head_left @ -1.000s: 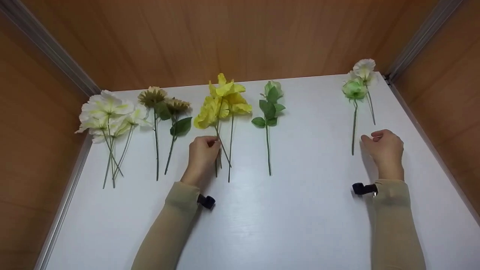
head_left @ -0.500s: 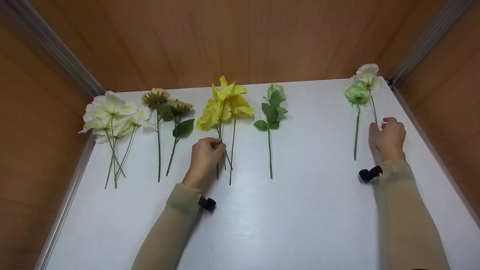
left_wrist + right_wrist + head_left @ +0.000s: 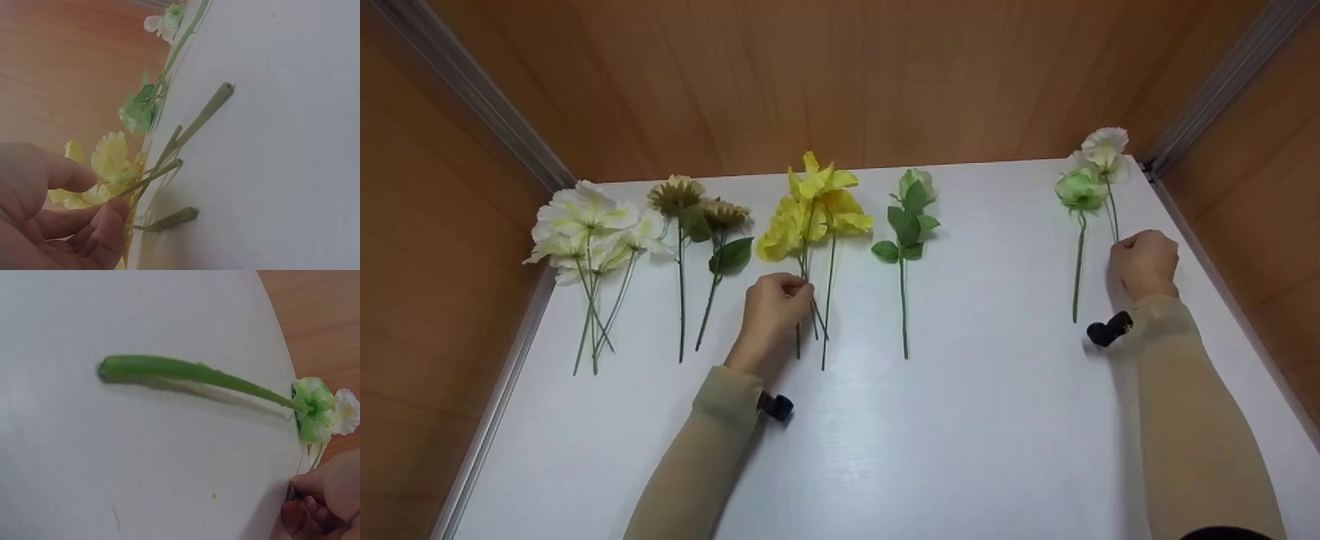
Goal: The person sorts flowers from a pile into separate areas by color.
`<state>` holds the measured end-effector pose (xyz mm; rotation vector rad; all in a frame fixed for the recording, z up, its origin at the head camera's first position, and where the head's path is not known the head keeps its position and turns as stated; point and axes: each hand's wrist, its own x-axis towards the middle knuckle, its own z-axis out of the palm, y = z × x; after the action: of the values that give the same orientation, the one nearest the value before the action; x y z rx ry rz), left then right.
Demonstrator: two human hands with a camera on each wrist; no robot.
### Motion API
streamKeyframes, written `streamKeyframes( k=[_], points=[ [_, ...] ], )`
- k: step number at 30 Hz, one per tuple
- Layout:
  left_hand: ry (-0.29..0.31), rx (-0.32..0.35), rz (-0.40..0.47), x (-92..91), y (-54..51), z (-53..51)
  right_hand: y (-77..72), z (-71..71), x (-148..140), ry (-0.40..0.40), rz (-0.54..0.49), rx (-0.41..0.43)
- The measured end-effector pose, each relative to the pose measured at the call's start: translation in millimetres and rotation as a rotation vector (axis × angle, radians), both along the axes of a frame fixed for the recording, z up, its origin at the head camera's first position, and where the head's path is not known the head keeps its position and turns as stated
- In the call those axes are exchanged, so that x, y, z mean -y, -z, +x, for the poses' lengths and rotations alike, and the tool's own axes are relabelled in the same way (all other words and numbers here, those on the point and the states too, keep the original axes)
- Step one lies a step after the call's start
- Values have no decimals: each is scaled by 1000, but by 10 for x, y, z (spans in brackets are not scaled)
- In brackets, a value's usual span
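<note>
In the head view my left hand [image 3: 772,304] pinches the stem of one yellow flower [image 3: 814,180] in a cluster of several, whose stems cross beside the fingers. The left wrist view shows that stem [image 3: 152,179] between thumb and fingers, its cut end sticking out. Far to the right, my right hand [image 3: 1147,264] has its fingers curled round the lower stem of a white flower [image 3: 1105,146]; the stem's end is hidden in the hand. A green flower [image 3: 1080,189] lies just left of it, its thick stem [image 3: 185,371] large in the right wrist view.
White flowers [image 3: 589,214] with crossing stems lie at the far left of the white table [image 3: 930,442]. Two beige flowers [image 3: 675,196] lie beside them. A leafy pale green rose [image 3: 911,217] lies right of the yellow cluster. Wooden panels [image 3: 840,82] enclose the back and sides.
My right hand has moved forward and slightly right, from beside the green flower's stem onto the white flower's stem, and its fingers have closed there. My left hand stays at the yellow flowers.
</note>
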<state>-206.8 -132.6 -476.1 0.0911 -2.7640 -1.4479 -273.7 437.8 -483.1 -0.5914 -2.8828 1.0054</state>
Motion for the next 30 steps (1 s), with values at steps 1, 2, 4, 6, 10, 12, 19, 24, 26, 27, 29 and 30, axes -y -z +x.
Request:
streamKeyframes(
  k=[1,2,4,6,10,12,19,24,26,27,29,30],
  points=[
    [1,6,4,0,-2,-3,-17,14,7,10,-10,-5],
    [1,10,8,2,-5,-5,-38,30,16,21,-22,-10],
    [0,23,21,6,-13,-10,-94,56,39,53,-57,-22],
    [-6,34,33,13,-23,-13,-175,87,96,90,-144,-34],
    [-26,24,58,32,-53,-11,-355,189,352,176,-538,-103],
    [-27,4,82,29,-77,-3,-426,277,548,194,-764,-168],
    [30,-1,293,-94,-197,48,-530,606,1299,5,-1186,-249],
    [106,26,480,-251,-272,130,-495,783,1927,-151,-1290,-181],
    [136,32,535,-321,-285,175,-478,852,2172,-191,-1308,-143],
    [151,33,558,-354,-291,199,-469,887,2292,-212,-1309,-129],
    [177,32,601,-416,-302,248,-446,955,2523,-254,-1305,-103],
    [187,30,620,-446,-308,272,-430,990,2633,-275,-1302,-90]
  ],
)
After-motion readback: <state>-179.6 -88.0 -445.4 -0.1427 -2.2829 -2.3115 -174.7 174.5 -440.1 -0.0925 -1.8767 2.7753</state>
